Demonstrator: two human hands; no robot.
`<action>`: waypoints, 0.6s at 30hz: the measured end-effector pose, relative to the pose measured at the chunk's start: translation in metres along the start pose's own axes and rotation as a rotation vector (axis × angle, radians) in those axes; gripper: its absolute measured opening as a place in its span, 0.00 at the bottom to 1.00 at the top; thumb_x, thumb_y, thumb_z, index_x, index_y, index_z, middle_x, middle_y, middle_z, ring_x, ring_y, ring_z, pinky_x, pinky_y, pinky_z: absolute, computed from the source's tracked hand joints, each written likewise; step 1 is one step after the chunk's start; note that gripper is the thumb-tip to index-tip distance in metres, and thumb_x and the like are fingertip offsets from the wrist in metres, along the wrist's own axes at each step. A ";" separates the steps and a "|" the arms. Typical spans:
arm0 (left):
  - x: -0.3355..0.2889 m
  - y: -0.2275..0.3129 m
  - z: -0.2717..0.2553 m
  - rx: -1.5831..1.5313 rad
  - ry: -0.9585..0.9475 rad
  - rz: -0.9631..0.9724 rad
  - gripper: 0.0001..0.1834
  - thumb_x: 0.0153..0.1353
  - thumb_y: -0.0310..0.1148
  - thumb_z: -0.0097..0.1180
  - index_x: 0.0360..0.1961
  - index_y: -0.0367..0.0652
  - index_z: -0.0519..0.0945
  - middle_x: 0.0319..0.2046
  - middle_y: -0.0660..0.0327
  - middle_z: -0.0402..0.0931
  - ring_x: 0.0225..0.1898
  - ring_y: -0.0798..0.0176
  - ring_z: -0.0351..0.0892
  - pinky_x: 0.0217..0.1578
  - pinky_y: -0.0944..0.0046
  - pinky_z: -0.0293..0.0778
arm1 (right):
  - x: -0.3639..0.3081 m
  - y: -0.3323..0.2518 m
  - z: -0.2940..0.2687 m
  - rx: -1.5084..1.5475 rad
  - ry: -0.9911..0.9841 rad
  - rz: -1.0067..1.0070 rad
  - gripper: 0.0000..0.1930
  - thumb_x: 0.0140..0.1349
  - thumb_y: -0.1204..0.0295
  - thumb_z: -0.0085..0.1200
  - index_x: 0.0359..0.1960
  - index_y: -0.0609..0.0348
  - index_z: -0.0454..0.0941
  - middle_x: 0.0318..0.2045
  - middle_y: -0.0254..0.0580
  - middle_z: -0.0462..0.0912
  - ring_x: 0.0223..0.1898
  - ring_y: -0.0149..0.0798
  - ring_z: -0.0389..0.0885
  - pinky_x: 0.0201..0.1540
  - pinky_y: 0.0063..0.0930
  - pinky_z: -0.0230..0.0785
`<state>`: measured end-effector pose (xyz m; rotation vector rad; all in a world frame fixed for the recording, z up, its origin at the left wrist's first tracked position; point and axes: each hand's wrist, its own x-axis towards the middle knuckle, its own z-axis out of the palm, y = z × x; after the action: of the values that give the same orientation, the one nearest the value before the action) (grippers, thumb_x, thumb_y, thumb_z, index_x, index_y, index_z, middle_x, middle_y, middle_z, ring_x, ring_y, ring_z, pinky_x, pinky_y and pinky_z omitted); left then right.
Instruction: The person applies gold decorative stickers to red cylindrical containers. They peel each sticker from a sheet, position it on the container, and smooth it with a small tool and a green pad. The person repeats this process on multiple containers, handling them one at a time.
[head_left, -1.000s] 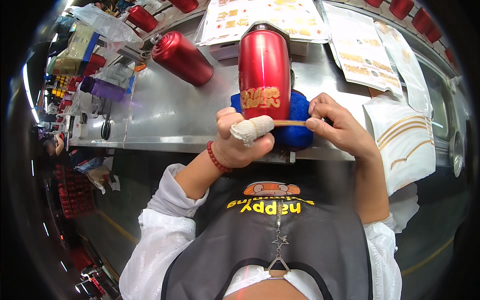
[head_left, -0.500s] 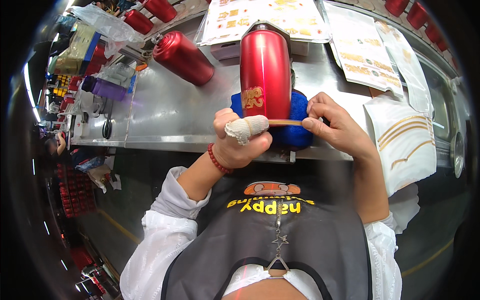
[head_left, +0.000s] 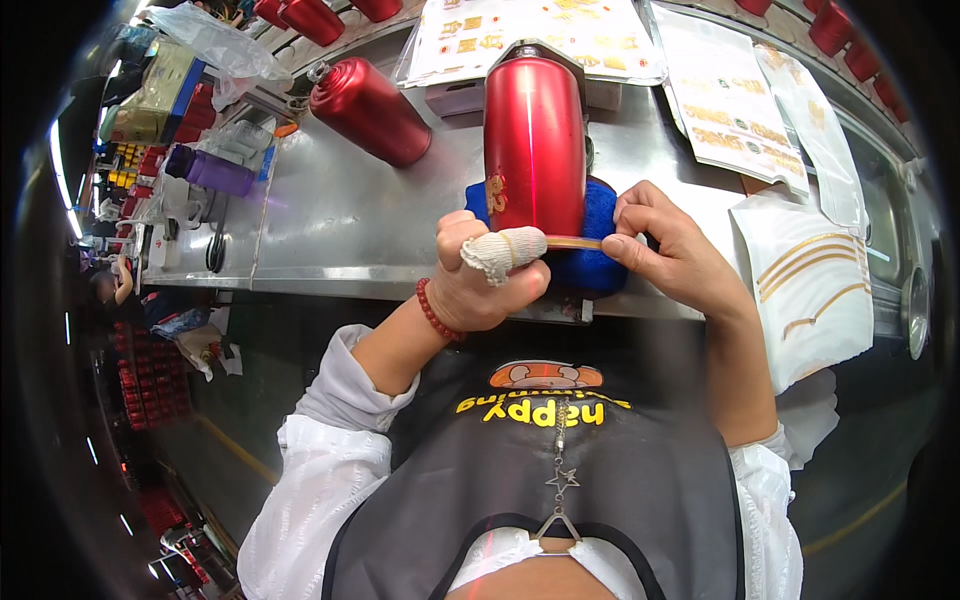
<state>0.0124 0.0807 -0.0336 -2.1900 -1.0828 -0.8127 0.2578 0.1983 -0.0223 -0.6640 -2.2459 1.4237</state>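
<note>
A shiny red bottle (head_left: pixel 535 140) lies on a blue cloth-covered rest (head_left: pixel 590 265), its base toward me. Gold lettering shows at its left side. Across the bottle's near end runs a thin gold strip (head_left: pixel 575 243). My left hand (head_left: pixel 490 265), with a white knitted finger cover (head_left: pixel 503 252) on one finger, is closed at the strip's left end and presses against the bottle. The strip's right end is pinched between thumb and forefinger of my right hand (head_left: pixel 665 240). A white backing sheet (head_left: pixel 810 280) with more curved gold strips lies right of my right hand.
Another red bottle (head_left: pixel 370 112) lies on the metal table (head_left: pixel 330 225) to the left. Sheets of gold decals (head_left: pixel 735 110) are spread at the back and right. A purple bottle (head_left: pixel 215 175) and a clear plastic bag (head_left: pixel 215 45) are further left. More red bottles (head_left: pixel 835 30) line the far edge.
The red bottle has turned on its rest, so its gold lettering has shifted to the left side. My left hand has moved slightly right; the right hand has barely moved.
</note>
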 end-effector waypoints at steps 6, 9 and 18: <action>-0.004 -0.002 -0.001 -0.124 0.052 -0.233 0.23 0.47 0.35 0.72 0.46 0.56 0.82 0.51 0.63 0.76 0.54 0.54 0.63 0.52 0.51 0.63 | 0.003 -0.006 0.000 -0.050 0.006 0.005 0.12 0.66 0.66 0.61 0.31 0.61 0.74 0.39 0.37 0.69 0.41 0.34 0.69 0.45 0.25 0.65; 0.014 0.001 -0.008 -0.156 -0.056 -0.507 0.33 0.50 0.37 0.74 0.59 0.51 0.78 0.56 0.58 0.74 0.57 0.52 0.63 0.57 0.50 0.58 | 0.002 -0.006 0.004 -0.037 0.050 -0.026 0.10 0.66 0.68 0.60 0.34 0.61 0.77 0.40 0.37 0.69 0.42 0.34 0.69 0.47 0.25 0.65; 0.018 -0.011 -0.016 0.055 -0.198 -0.384 0.45 0.44 0.51 0.72 0.67 0.50 0.74 0.59 0.59 0.71 0.58 0.52 0.62 0.56 0.50 0.55 | -0.003 -0.039 -0.009 0.047 0.015 0.035 0.08 0.66 0.74 0.59 0.31 0.63 0.75 0.43 0.39 0.67 0.49 0.36 0.68 0.53 0.27 0.62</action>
<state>0.0077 0.0843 -0.0079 -2.0776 -1.6386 -0.7216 0.2584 0.1889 0.0168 -0.7000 -2.1926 1.4782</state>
